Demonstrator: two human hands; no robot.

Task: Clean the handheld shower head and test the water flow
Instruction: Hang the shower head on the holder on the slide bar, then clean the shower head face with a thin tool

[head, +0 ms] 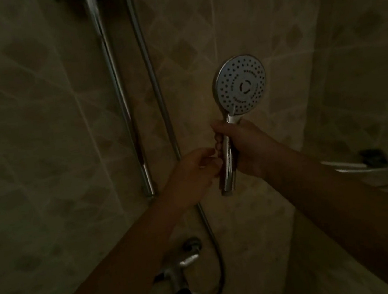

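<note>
Before the tiled wall, the shower head is held upright, its round spray face with nozzle holes turned toward the camera. Right hand grasps the chrome handle just below the face, fingers wrapped round it. Left hand reaches to the handle's lower part, fingers loosely curled beside it; whether they pinch it cannot be told. Two chrome rails run down the wall, with a mixer tap and hose below.
</note>
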